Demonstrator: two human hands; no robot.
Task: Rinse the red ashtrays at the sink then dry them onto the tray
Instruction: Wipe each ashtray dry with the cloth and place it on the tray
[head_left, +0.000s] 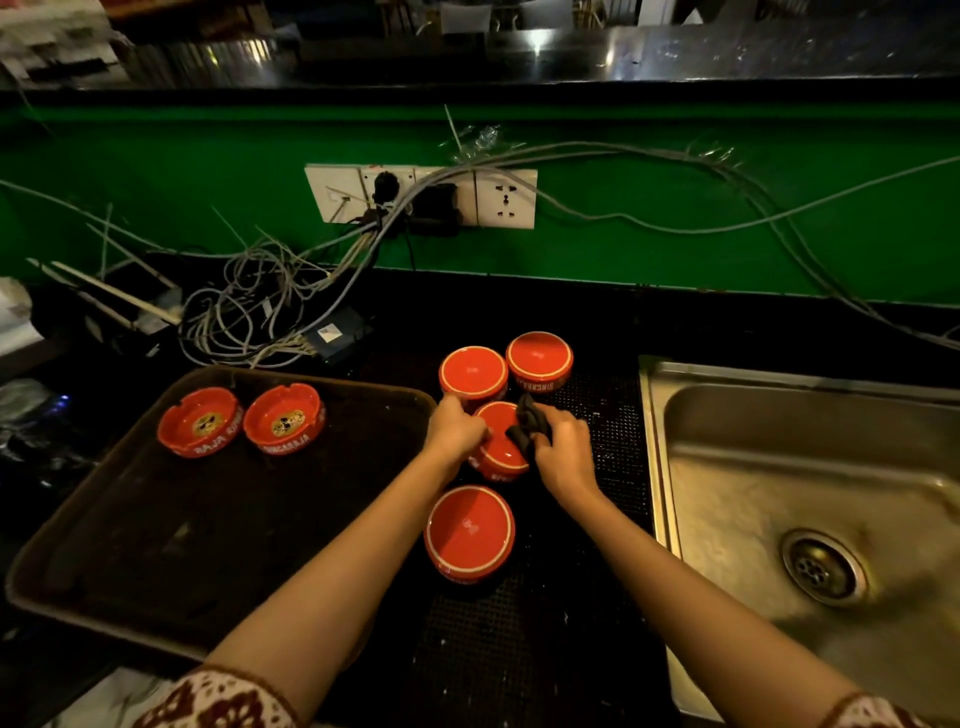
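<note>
Several red ashtrays lie upside down on a black mesh mat (597, 415) between the tray and the sink. My left hand (456, 430) grips the middle upturned ashtray (500, 448) by its left side. My right hand (563, 451) holds a dark cloth (529, 427) against the same ashtray's right edge. Two upturned ashtrays (474, 373) (540, 358) stand behind it and another upturned ashtray (470, 532) lies nearer me. Two ashtrays (200, 421) (284, 418) sit right way up at the far end of the dark tray (171, 545).
A steel sink (810, 499) with a drain lies to the right. A tangle of cables (260, 306) and a small black box sit behind the tray, under wall sockets (421, 197) on the green wall. More cables run along the wall above the sink.
</note>
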